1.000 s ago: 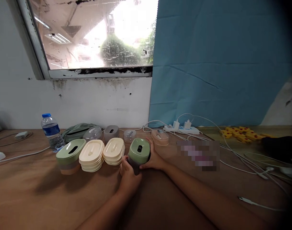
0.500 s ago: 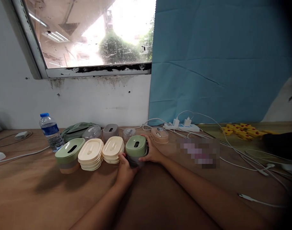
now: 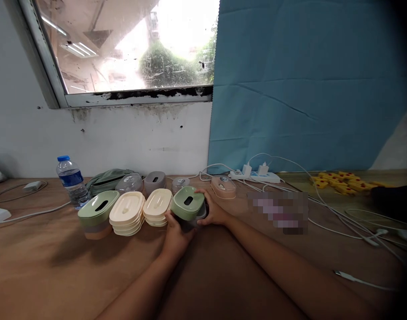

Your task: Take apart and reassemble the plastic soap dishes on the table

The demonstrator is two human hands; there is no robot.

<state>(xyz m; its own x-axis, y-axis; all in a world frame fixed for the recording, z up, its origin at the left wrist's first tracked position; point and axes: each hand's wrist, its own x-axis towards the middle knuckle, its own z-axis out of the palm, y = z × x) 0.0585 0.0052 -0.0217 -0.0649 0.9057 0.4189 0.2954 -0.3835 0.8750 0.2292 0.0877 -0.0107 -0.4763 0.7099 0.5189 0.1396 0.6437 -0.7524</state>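
Between my two hands is a light green plastic box (image 3: 187,210) with a dark slot in its top, tilted over a grey container (image 3: 201,215) beneath it. From the near left side my left hand (image 3: 177,234) grips these boxes, its thumb up along the green one. My right hand (image 3: 215,212) is wrapped round their right side, fingers at the green box's far edge and thumb near the grey part. Just left stand two stacks of cream lids, the nearer stack (image 3: 158,205) and another stack (image 3: 127,211). Further left is a similar green-topped box stack (image 3: 98,209).
Behind the lids are clear containers (image 3: 130,182), a grey slotted box (image 3: 155,180) and a green bag (image 3: 106,178). A water bottle (image 3: 71,182) stands at left. To the right are a peach container (image 3: 223,186), a power strip (image 3: 256,175), white cables and yellow pieces (image 3: 343,182).
The green box has tilted and shifted slightly left against the grey container below. Both hands stay on the boxes, and the right hand's fingers have moved slightly.
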